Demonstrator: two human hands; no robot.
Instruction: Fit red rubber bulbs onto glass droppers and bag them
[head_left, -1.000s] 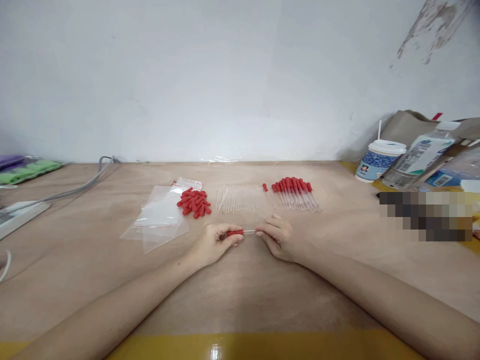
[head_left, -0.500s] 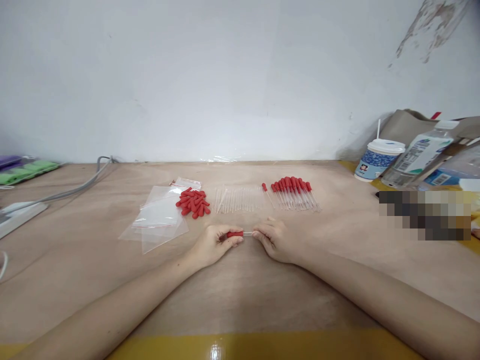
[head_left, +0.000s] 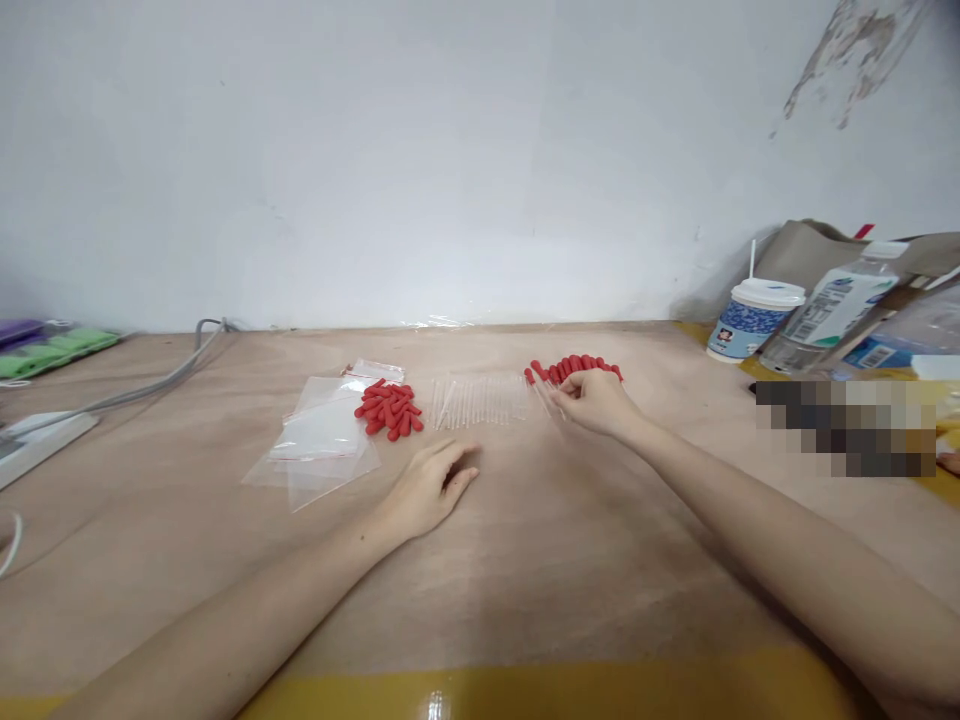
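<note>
- Wall (head_left: pixel 450 180): pale grey-white, plain, faint scuffs; spans full width behind table
- Peeled patch (head_left: pixel 855 60), brownish, upper right
- Tabletop (head_left: pixel 562 580): light brown, faintly streaked, far edge close to wall
- Yellow strip (head_left: pixel 570 688) along near edge, small bright glare on it
- Light even, shadows soft

Wall (head_left: pixel 375 170): bright, cool, diffusely lit.
Tabletop (head_left: pixel 525 570): dimmer; soft shadow beneath right forearm (head_left: pixel 765 520).
Yellow strip (head_left: pixel 337 695): small white glare spot.
Zip bags (head_left: pixel 319 435): pale sheen.
Clear pipette tubes (head_left: pixel 480 400): faint, low-contrast, outlines soft.
Paper cup (head_left: pixel 754 322), bottle (head_left: pixel 836 310): leaning outward, wide-angle distortion.
Right margin: patch pixelated.
</note>
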